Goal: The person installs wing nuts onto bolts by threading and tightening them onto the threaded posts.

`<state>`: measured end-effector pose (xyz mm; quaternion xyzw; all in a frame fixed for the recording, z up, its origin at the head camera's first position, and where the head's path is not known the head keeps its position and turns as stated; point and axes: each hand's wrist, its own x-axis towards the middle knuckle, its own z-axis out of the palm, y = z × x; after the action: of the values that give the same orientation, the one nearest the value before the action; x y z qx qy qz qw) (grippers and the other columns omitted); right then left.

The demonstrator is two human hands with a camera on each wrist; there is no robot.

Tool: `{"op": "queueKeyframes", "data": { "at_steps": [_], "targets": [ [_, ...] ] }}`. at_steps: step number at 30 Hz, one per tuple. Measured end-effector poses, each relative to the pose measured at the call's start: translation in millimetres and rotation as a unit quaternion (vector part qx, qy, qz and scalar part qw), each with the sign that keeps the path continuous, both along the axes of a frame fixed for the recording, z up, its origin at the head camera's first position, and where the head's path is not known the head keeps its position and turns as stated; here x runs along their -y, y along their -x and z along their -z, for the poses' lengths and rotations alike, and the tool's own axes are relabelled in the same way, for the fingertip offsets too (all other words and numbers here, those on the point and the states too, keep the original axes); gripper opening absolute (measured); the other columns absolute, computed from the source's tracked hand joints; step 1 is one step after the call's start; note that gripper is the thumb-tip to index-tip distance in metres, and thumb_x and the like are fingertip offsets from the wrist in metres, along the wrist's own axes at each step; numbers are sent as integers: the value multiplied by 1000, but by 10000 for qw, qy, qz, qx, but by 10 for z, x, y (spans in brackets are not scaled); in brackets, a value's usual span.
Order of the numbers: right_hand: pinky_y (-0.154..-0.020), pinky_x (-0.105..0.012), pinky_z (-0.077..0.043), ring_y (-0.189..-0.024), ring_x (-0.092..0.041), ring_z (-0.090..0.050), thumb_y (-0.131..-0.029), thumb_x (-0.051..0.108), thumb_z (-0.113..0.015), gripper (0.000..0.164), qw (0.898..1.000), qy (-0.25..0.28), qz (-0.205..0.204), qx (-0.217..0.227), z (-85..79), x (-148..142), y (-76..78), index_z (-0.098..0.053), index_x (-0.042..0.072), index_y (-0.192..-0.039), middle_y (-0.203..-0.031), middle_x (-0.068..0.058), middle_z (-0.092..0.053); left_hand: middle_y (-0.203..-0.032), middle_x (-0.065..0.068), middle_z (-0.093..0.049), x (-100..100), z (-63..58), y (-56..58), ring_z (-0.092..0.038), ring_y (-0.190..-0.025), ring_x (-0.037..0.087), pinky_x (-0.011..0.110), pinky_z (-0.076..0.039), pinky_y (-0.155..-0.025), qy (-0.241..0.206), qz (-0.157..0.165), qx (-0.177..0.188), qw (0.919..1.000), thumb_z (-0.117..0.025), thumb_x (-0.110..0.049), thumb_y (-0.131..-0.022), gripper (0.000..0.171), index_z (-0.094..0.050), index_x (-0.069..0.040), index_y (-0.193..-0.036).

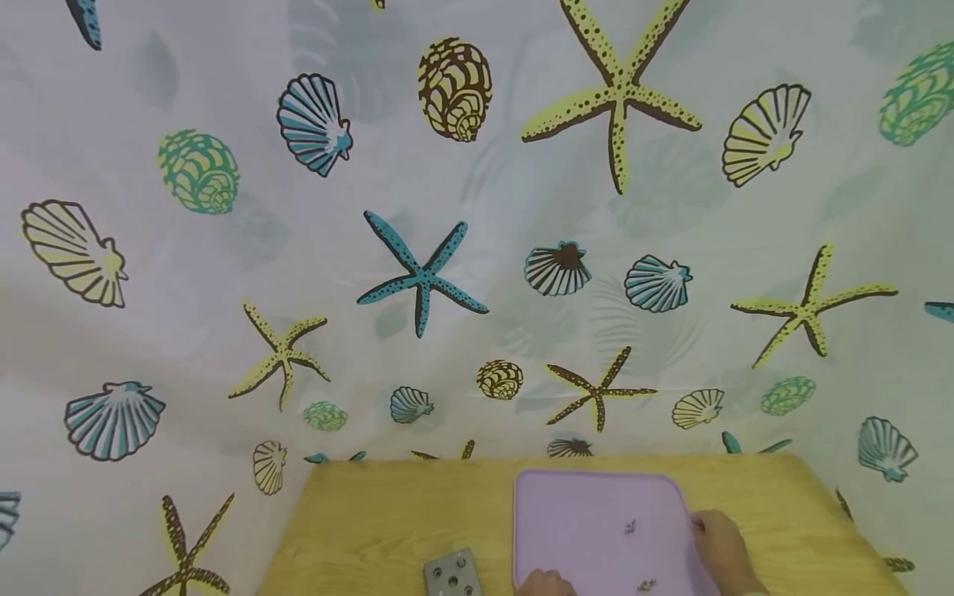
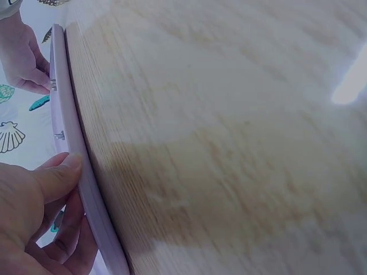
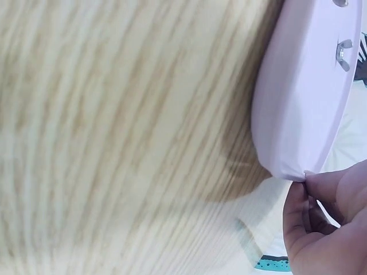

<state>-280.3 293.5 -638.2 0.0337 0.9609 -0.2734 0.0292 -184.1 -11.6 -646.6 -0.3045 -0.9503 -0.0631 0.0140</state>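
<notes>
A lilac tray [image 1: 574,521] with a raised rim lies over the wooden table. Two small silver wing nuts sit on it, one farther back [image 1: 630,526] and another toward the front [image 1: 646,585]. At the near left of the tray, my left hand [image 1: 547,583] is partly cut off by the head view; in the left wrist view its thumb [image 2: 70,161] presses the rim with the fingers curled beneath. My right hand [image 1: 723,546] pinches the tray's right edge between thumb and fingertips, as the right wrist view shows.
A grey metal block [image 1: 452,573] with several round holes lies on the wooden table [image 1: 373,513], left of the tray. A white curtain [image 1: 477,207] printed with starfish and shells surrounds the table at the back and sides.
</notes>
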Motion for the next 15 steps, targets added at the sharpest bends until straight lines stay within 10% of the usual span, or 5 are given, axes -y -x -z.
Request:
{"op": "queueKeyframes", "data": {
  "at_steps": [15],
  "targets": [
    [-76,-49,-47,-86,-39,-58,-88,-4,-51,18,9992,-333,-145,-140,-4,71,167,-60,-15,-100,-86,-24,-60,-67,-11,-60,-24,-47,28,-51,-63,2,15,-41,-61,-1251,-1083,353,9856,-71,-18,-76,6,-75,-22,-77]
  ]
}}
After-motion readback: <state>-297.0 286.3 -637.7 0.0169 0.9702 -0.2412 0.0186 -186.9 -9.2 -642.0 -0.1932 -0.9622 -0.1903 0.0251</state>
